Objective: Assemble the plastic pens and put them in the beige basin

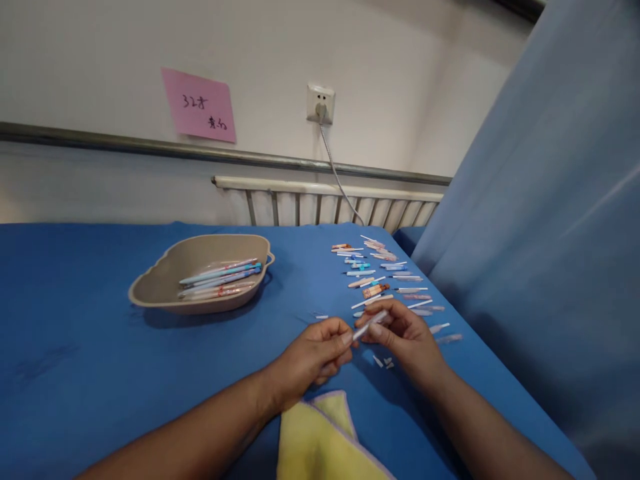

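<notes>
A slim, pale pen part (370, 326) is held between both hands, tilted up to the right. My left hand (325, 350) pinches its lower end, and my right hand (403, 337) has fingers and thumb closed round its upper end. Several small white pieces (384, 362) lie on the blue cover just below my right hand. Thin small parts (320, 315) rest beyond my left hand. Past my right hand, loose pen parts (360, 273) are spread in rough rows, with barrels in white, blue, pink and orange.
A beige basin (165, 270) at the left holds several pens (220, 277). A yellow cloth (320, 443) lies in front of me. The blue cover (100, 373) reaches a white railing (295, 187) at the wall. A blue curtain (540, 220) hangs on the right.
</notes>
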The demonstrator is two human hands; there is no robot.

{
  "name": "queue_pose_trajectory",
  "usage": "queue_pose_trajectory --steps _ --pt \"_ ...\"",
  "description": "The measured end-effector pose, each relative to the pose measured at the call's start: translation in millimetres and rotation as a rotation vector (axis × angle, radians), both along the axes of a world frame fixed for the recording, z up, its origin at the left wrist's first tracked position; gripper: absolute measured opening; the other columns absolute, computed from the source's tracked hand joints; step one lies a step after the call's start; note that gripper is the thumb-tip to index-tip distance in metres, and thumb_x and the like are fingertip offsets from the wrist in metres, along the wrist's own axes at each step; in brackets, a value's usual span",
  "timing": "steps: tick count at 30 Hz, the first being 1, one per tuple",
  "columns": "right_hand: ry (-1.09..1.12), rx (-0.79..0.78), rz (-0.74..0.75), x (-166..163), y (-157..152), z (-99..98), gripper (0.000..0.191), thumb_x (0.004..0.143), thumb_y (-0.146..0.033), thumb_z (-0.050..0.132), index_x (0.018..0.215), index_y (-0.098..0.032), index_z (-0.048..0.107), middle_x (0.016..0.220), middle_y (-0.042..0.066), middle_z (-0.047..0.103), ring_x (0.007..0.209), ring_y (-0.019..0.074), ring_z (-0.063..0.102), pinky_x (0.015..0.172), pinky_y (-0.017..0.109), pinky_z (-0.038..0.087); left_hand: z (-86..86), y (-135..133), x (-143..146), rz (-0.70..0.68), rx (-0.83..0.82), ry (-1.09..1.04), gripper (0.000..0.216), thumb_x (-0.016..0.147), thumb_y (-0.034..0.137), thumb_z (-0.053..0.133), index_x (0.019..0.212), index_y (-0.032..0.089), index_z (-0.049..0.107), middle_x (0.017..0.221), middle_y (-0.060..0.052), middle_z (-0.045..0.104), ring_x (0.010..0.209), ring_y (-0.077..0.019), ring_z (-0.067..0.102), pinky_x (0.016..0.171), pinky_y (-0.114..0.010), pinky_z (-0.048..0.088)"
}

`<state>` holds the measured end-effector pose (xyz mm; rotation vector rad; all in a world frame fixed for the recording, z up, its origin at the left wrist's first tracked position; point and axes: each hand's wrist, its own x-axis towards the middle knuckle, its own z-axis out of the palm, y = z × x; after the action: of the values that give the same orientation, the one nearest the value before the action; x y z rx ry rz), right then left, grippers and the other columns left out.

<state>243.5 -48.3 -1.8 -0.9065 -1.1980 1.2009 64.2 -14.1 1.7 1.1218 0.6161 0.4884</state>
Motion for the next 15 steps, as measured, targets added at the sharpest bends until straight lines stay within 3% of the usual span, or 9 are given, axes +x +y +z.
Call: queue_pose_trajectory --steps 2,6,15 --pt "-0.018 0.003 -0.023 1.8 -1.2 1.1 0.027 0.075 -0.032 0.069 0.099 -0.023 0.060 0.089 0.003 0.067 0.076 0.0157 0.061 0.072 0.031 0.049 0.8 0.6 -0.6 -0.029 -0.036 -0.006 0.027 0.082 0.044 0.055 0.082 0.017 0.049 0.054 0.009 0.038 0.038 -0.0023 0.020 0.036 -0.018 0.008" --pt "-0.053 -0.020 -0.038 2.9 -1.7 2.3 0.016 0.075 -0.033 0.069 0.084 -0.021 0.063 0.077 0.001 0.067 0.067 0.0133 0.060 0.066 0.028 0.049 3.0 0.6 -1.0 -0.016 -0.082 0.017 0.030 0.082 0.047 0.052 0.084 0.016 0.051 0.052 0.008 0.038 0.036 -0.0024 0.020 0.035 -0.018 0.007" --pt "-0.068 -0.080 -0.019 1.7 -0.1 2.3 0.022 0.070 -0.038 0.072 0.079 -0.020 0.062 0.067 0.000 0.066 0.060 0.0140 0.060 0.061 0.028 0.048 7.5 0.6 -0.2 0.014 0.014 0.054 0.023 0.082 0.039 0.049 0.086 0.017 0.052 0.047 0.009 0.041 0.034 -0.0042 0.023 0.036 -0.019 0.012"
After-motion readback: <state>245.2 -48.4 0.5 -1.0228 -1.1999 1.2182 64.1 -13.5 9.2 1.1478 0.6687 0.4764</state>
